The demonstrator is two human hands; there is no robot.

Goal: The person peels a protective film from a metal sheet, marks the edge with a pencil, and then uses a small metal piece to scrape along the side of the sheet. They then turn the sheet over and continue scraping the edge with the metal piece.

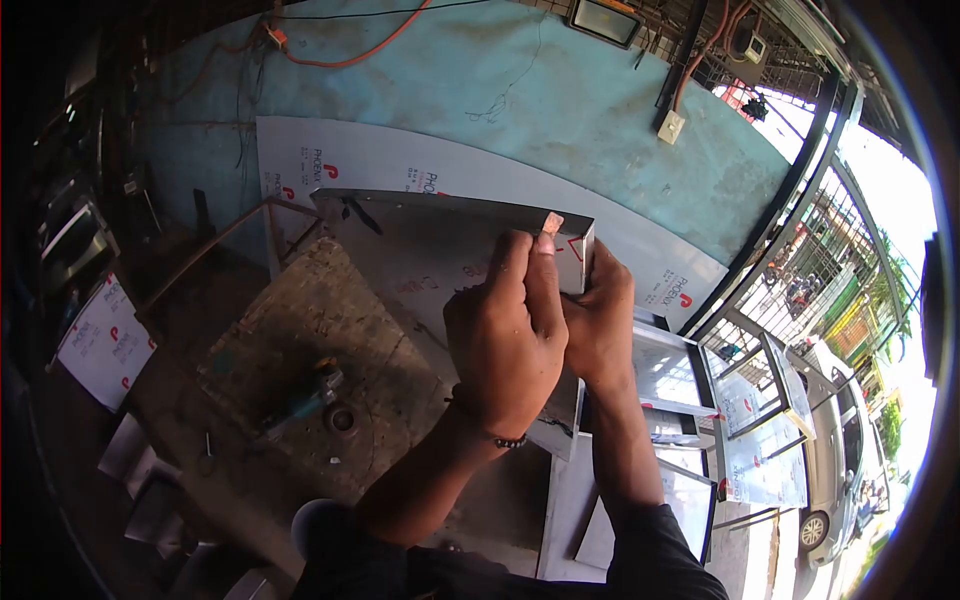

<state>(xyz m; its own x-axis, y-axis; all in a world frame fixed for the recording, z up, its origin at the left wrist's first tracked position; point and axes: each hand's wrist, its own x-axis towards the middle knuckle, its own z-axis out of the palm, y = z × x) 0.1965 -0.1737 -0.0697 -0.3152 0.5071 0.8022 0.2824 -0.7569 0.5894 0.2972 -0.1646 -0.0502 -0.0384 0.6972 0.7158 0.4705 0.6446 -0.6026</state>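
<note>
Both of my hands meet at the right end of a long metal panel [400, 250] with a folded edge. My left hand [510, 325] is closed, and a small pale, reddish piece [552, 224] sticks up between its thumb and fingers. Beside it, my right hand [602, 315] wraps round the panel's corner, its fingers partly hidden behind the metal. Red marks [572, 247] show on the panel just right of the small piece.
A worn wooden table [300, 300] bears an angle grinder [310, 395] and a round dark part [341, 417]. Metal frames [670, 370] stand at the right, before a mesh gate [800, 260]. A film-covered sheet [290, 150] leans on the blue wall [420, 70].
</note>
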